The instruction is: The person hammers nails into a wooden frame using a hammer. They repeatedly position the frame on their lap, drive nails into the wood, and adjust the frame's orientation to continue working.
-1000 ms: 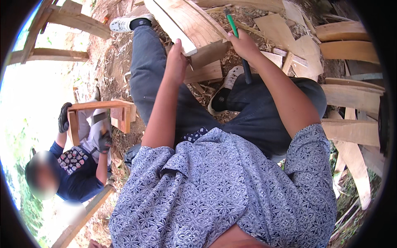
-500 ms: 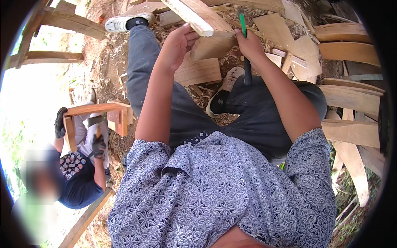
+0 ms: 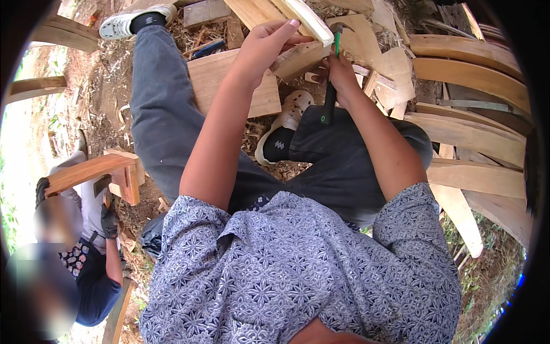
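Note:
My right hand [image 3: 339, 80] is closed around a claw hammer [image 3: 337, 41] with a green and black handle, its head up beside the wood. Some fingers of that hand reach toward the lower block of a joined wooden piece [image 3: 306, 22]. This piece has pale, long boards above and a shorter block [image 3: 301, 60] set across their near end. My left hand [image 3: 266, 51] grips the joined piece from its left side, thumb on top and fingers bent against it. Part of its grip is hidden behind the wood.
A flat board [image 3: 229, 80] lies between my legs, with a blue and black tool [image 3: 208, 49] beyond it. Curved wooden pieces [image 3: 470, 74] are stacked at right. Shavings cover the ground. At left, a gloved co-worker handles a reddish wooden frame [image 3: 91, 172] and a hammer [image 3: 103, 184].
The view has swung, so my legs and the co-worker sit farther left. My left thumb has shifted higher on the wood. The hammer has tilted and its head now shows clearly.

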### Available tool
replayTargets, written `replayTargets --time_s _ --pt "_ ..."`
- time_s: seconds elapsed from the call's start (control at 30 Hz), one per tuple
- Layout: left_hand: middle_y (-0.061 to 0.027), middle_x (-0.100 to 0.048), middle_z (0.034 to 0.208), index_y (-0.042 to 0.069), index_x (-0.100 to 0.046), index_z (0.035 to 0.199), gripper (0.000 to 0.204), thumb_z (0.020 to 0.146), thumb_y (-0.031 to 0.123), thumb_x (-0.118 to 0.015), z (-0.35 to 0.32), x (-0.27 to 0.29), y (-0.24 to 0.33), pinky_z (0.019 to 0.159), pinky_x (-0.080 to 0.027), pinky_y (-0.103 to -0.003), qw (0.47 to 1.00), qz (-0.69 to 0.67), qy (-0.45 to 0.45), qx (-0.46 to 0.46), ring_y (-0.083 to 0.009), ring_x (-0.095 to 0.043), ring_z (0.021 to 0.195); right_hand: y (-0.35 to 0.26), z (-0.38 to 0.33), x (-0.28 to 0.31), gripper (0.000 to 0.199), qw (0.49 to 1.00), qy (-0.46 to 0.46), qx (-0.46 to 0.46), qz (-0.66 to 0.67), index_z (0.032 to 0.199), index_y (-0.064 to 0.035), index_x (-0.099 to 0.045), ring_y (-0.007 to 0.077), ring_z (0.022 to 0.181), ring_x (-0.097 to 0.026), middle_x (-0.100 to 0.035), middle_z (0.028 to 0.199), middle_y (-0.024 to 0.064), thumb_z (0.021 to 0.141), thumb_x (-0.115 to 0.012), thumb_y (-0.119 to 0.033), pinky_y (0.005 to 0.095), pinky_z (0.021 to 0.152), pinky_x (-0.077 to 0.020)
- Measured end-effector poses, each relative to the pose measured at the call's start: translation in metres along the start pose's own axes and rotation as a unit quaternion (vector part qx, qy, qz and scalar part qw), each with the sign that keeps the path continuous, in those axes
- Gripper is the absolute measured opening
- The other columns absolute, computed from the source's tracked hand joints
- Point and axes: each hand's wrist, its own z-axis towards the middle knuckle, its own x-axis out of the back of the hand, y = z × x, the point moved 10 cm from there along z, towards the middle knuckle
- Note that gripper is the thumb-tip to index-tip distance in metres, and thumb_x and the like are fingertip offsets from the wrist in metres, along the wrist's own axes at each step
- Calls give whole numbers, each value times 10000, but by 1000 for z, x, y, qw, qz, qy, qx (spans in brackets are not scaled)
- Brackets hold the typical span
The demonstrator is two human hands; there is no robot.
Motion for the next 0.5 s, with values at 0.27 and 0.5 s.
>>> replayTargets --time_s 0.27,0.5 --pt "-198 -727 1157 -50 -581 1366 692 998 535 -602 6 6 -11 939 -542 -353 1000 21 14 -15 -238 -688 1065 0 9 3 660 999 -8 -3 -44 1200 -26 -574 172 744 -576 -585 1077 128 1016 -469 -651 311 587 -470" --pt "-252 -643 1221 -101 -458 1431 1094 792 756 -688 -1 19 -14 965 -488 -447 989 107 82 64 -312 -606 1149 5 4 -8 828 992 -28 -13 -126 1210 -6 -607 170 774 -553 -594 1018 108 946 -466 -779 320 621 -465"
